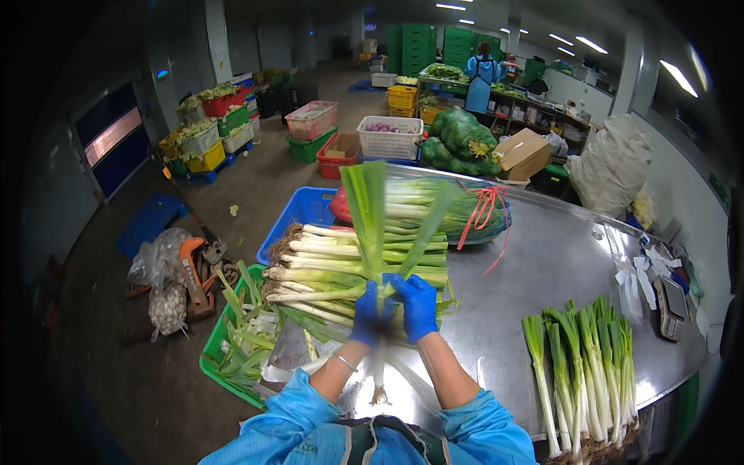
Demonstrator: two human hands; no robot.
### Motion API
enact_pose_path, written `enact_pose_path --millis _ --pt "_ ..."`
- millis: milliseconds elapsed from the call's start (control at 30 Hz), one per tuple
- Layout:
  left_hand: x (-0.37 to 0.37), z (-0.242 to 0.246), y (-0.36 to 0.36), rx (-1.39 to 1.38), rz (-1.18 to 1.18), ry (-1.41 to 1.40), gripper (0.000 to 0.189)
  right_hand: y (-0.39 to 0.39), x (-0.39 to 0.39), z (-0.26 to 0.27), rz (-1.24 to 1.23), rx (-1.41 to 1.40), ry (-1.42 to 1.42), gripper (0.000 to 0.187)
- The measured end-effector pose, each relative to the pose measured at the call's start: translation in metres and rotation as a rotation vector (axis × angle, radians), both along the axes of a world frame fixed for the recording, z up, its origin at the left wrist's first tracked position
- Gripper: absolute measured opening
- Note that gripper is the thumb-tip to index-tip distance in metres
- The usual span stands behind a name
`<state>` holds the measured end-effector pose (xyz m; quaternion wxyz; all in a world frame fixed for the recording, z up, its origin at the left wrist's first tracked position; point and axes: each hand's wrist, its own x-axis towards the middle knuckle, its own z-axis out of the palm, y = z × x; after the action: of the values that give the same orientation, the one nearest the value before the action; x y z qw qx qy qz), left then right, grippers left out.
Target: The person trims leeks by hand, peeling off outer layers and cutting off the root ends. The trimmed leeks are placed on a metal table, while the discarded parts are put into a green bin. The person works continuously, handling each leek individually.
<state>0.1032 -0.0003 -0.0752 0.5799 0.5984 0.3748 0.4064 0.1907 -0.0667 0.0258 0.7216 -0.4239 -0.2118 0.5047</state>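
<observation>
Both my hands wear blue gloves. My left hand (370, 314) is closed around a leek (366, 232), whose green leaves point away from me and whose root end hangs towards my body. My right hand (418, 305) pinches the same leek near where its leaves fork. Just beyond my hands lies a pile of leeks (325, 261) with roots to the left, and behind it a bundle of leeks (424, 203) with red string. At the right, several leeks (587, 372) lie side by side on the metal table (488, 302), roots towards me.
A green crate (209, 372) of leaf trimmings and a blue crate (279, 215) stand at the table's left. A scale (671, 308) sits near the right edge. An orange pallet jack (195, 279) stands on the floor at left. Crates and another person (481, 81) are farther back.
</observation>
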Motion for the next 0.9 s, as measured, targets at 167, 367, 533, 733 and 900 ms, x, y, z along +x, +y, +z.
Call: enact_pose_path --millis 167,367,533,733,900 --pt "-0.001 0.011 -0.005 -0.203 -0.094 -0.324 0.045 0.001 0.004 -0.008 -0.005 0.04 -0.02 0.015" --pt "0.004 0.058 0.002 0.249 0.074 -0.414 0.023 0.001 0.004 -0.023 -0.114 0.031 -0.376 0.013" --pt "-0.024 0.098 0.011 0.08 -0.163 -0.336 0.03 -0.006 -0.001 -0.011 -0.005 0.016 -0.133 0.018" --pt "-0.037 0.085 0.024 -0.305 -0.348 -0.704 0.056 -0.011 0.015 -0.059 0.096 0.014 0.255 0.024" --pt "-0.052 0.098 0.026 -0.284 -0.344 -0.621 0.055 -0.022 0.065 -0.133 0.024 0.124 0.549 0.023"
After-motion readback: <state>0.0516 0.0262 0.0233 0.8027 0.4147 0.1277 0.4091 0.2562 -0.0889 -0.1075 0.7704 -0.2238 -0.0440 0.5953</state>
